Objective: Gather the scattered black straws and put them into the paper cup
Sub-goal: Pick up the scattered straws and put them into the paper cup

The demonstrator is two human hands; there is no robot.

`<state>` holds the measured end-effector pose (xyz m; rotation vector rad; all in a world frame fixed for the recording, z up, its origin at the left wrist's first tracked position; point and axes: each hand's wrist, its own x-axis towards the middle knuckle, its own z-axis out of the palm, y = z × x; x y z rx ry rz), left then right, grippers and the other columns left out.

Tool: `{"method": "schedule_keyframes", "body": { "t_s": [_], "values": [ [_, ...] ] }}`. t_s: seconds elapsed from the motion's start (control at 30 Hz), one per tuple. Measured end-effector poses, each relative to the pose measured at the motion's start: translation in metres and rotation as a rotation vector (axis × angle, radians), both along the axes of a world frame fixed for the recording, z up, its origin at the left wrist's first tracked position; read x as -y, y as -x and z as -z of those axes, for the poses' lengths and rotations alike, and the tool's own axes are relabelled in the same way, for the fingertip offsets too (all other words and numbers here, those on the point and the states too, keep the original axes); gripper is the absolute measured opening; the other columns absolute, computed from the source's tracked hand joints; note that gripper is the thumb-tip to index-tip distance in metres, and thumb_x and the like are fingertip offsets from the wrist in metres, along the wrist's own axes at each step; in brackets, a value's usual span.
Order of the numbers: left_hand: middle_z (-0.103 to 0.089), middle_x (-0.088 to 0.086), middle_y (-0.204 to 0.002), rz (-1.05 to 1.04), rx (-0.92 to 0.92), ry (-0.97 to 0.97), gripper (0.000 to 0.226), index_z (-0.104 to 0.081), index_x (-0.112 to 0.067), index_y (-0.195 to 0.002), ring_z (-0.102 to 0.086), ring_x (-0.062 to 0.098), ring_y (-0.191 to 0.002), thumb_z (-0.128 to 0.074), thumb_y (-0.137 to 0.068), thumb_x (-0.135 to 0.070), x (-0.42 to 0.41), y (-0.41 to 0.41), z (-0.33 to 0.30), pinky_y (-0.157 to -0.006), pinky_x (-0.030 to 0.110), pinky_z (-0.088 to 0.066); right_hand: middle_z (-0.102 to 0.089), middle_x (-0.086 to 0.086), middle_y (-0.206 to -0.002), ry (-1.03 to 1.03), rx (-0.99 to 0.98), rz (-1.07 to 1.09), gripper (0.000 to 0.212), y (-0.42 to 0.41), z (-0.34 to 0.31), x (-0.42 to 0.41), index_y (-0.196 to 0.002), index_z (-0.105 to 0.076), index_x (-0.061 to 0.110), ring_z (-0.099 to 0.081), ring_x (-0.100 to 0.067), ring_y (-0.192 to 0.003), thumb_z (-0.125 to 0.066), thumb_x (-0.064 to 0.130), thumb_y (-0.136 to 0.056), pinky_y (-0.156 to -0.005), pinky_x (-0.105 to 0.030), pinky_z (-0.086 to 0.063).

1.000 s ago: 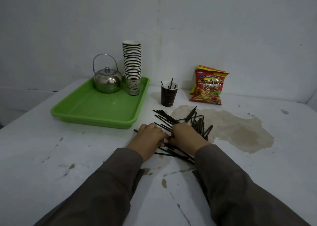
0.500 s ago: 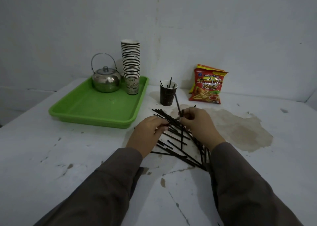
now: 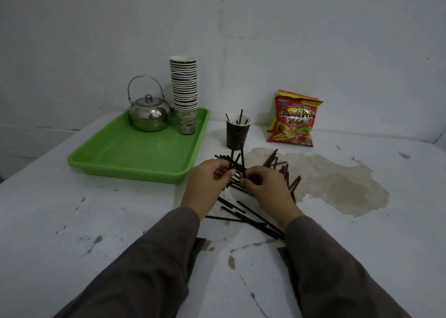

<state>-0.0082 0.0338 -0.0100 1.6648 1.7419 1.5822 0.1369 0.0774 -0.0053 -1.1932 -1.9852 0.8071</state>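
Note:
Several black straws point(image 3: 251, 217) lie scattered on the white table in front of me. A dark paper cup point(image 3: 237, 135) stands behind them with a few straws sticking out of it. My left hand point(image 3: 207, 185) pinches a couple of straws point(image 3: 233, 163) held upright just in front of the cup. My right hand point(image 3: 266, 189) pinches another upright straw point(image 3: 243, 163) close beside them. Both hands hover over the pile, fingertips nearly touching.
A green tray point(image 3: 135, 153) at the left holds a steel kettle point(image 3: 149, 113) and a tall stack of paper cups point(image 3: 184, 93). A red French fries bag point(image 3: 295, 119) leans on the wall. A brown stain point(image 3: 337, 182) spreads to the right.
Both hands have lifted off the table with straws pinched upright and have come together nearer the cup. The straws on the table have shifted.

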Motion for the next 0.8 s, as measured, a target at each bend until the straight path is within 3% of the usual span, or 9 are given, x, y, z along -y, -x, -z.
{"method": "schedule_keyframes", "body": {
  "t_s": [0.1,0.23,0.33,0.5,0.63,0.73,0.8],
  "values": [
    [-0.064,-0.009,-0.073,0.016,0.011,0.05,0.008,-0.069,-0.017,-0.086,-0.058,0.0,-0.068,-0.069,-0.079,-0.018,-0.002,0.005,-0.002,-0.061,0.015,-0.049,-0.064,0.013,-0.071,-0.013,-0.065,0.007,0.006,0.001,-0.009,-0.004,-0.08,-0.068,0.026,-0.059,0.001,-0.066,-0.068,0.02,-0.082,-0.068,-0.018,-0.049],
    [-0.063,-0.019,-0.071,0.06,0.001,0.097,0.008,-0.07,-0.021,-0.085,-0.061,-0.002,-0.069,-0.07,-0.077,-0.02,-0.004,0.009,-0.005,-0.063,0.013,-0.05,-0.07,-0.002,-0.073,0.06,-0.283,-0.007,0.013,-0.001,-0.022,-0.006,-0.077,-0.067,0.028,-0.061,-0.005,-0.059,-0.067,0.016,-0.083,-0.062,-0.023,-0.055],
    [-0.065,-0.014,-0.07,0.115,0.061,0.117,0.01,-0.068,-0.024,-0.081,-0.063,-0.002,-0.067,-0.073,-0.074,-0.019,-0.006,0.005,-0.007,-0.063,0.012,-0.051,-0.068,-0.015,-0.073,0.081,-0.352,0.014,0.008,0.004,-0.025,-0.006,-0.078,-0.07,0.013,-0.059,-0.011,-0.059,-0.065,0.013,-0.084,-0.061,-0.029,-0.055],
    [-0.068,0.002,-0.071,0.153,0.21,0.133,0.013,-0.067,-0.023,-0.077,-0.066,0.013,-0.07,-0.075,-0.072,-0.014,-0.013,-0.002,-0.011,-0.067,0.024,-0.054,-0.062,-0.006,-0.06,0.093,-0.453,0.046,0.011,0.008,-0.027,-0.008,-0.076,-0.069,0.006,-0.056,-0.004,-0.05,-0.065,0.013,-0.085,-0.052,-0.015,-0.051],
    [-0.073,0.005,-0.072,0.175,0.295,0.115,0.007,-0.069,-0.016,-0.08,-0.07,0.012,-0.071,-0.072,-0.074,-0.013,-0.017,-0.001,-0.015,-0.069,0.021,-0.056,-0.062,-0.004,-0.06,0.092,-0.405,0.032,0.01,0.006,-0.028,-0.013,-0.078,-0.071,0.007,-0.056,-0.003,-0.049,-0.067,0.015,-0.083,-0.051,-0.012,-0.049],
    [-0.074,0.007,-0.077,0.223,0.332,0.12,0.008,-0.071,-0.013,-0.083,-0.071,0.013,-0.075,-0.071,-0.075,-0.009,-0.019,-0.002,-0.018,-0.073,0.02,-0.056,-0.065,-0.006,-0.067,0.116,-0.339,-0.029,0.011,0.005,-0.029,-0.017,-0.082,-0.074,0.007,-0.057,-0.008,-0.058,-0.067,0.016,-0.083,-0.06,-0.021,-0.053],
    [-0.073,0.004,-0.075,0.224,0.333,0.119,0.01,-0.07,-0.016,-0.08,-0.07,0.007,-0.071,-0.071,-0.075,-0.008,-0.022,-0.001,-0.02,-0.069,0.015,-0.054,-0.067,-0.004,-0.069,0.119,-0.325,-0.038,0.012,0.004,-0.029,-0.02,-0.085,-0.074,0.008,-0.057,-0.003,-0.056,-0.068,0.017,-0.082,-0.057,-0.016,-0.051]
  ]
}}
